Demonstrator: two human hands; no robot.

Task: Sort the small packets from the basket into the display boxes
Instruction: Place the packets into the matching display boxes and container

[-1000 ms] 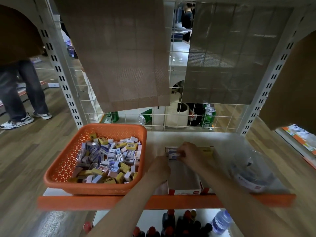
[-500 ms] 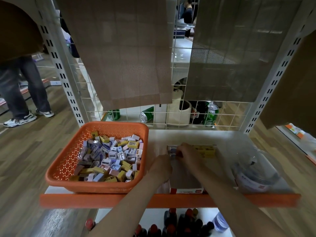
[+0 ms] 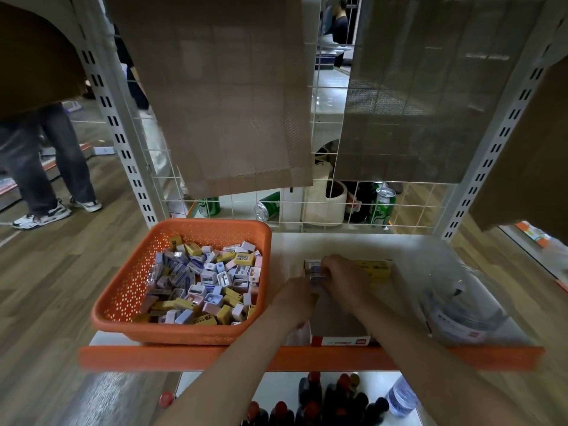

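White shelf [image 3: 307,250], orange basket [image 3: 123,290], wire-grid back [image 3: 415,210], wood floor [image 3: 61,287]

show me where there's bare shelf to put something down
Bare shelf runs as a strip along the back, between the wire grid and the box, right of the basket. A narrow gap lies between basket and box. Crowded: left hand and right hand over the box's far end, the clear plastic at front right.

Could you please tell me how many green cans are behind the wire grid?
3: left can upright, middle can on its side, right can upright. More may be hidden behind the cloth.
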